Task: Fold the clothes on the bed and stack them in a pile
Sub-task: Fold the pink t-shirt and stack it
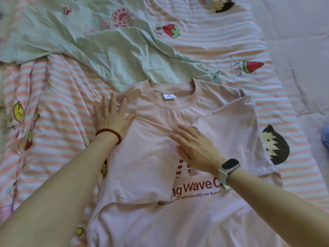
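A pink shirt (pixel 178 220) lies face up on the striped bed (pixel 222 38). My left hand (pixel 112 116) presses flat on its folded-in shoulder, my right hand (pixel 195 148) flat mid-chest (fingers straight). A green shirt (pixel 99 41) lies beyond.

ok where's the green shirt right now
In the head view the green shirt lies unfolded at the upper left of the bed, its lower edge just beyond the collar of the pink shirt, which both hands are flattening.
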